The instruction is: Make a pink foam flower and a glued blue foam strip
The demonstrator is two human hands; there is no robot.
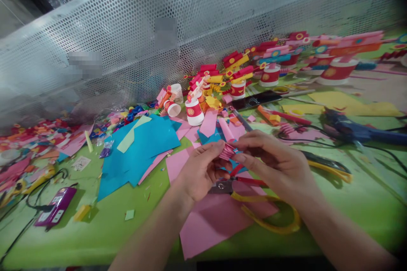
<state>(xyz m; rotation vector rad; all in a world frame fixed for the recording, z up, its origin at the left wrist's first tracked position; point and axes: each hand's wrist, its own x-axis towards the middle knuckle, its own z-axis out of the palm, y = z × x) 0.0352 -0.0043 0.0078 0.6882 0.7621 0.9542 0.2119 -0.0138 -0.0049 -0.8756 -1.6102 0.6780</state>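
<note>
The left fingers [214,151] pinch a small stack of pleated pink paper [227,151], thumb along its near edge and the other fingers curled beneath. The right fingers [251,139] close in on the opposite side, thumb and forefinger bent toward the same piece; whether they grip it or merely touch it I cannot tell. The left hand [200,171] is turned partly palm-up, the right hand [282,165] arches over with its back showing — both forearms slant inward from the lower edge.

The pleated paper sits between the hands, above the table [152,237], its narrow folds stacked like a tiny fan.

Just beyond it stands or leans a rolled pink paper [225,130]. Below the hands lie yellow-handled scissors [251,198] and a red-handled tool [251,181], partly over a large pink sheet [210,228]. Left of them spread blue sheets [140,148], with a pale green strip [133,134] on top. Farther off, an upright red-and-white paper cup [194,112] carries a pink paper construction. To the right rests a dark blue glue gun [352,127]; at far left, a purple box [57,206] with a cable. A perforated metal panel [203,17] rises behind everything.
</note>
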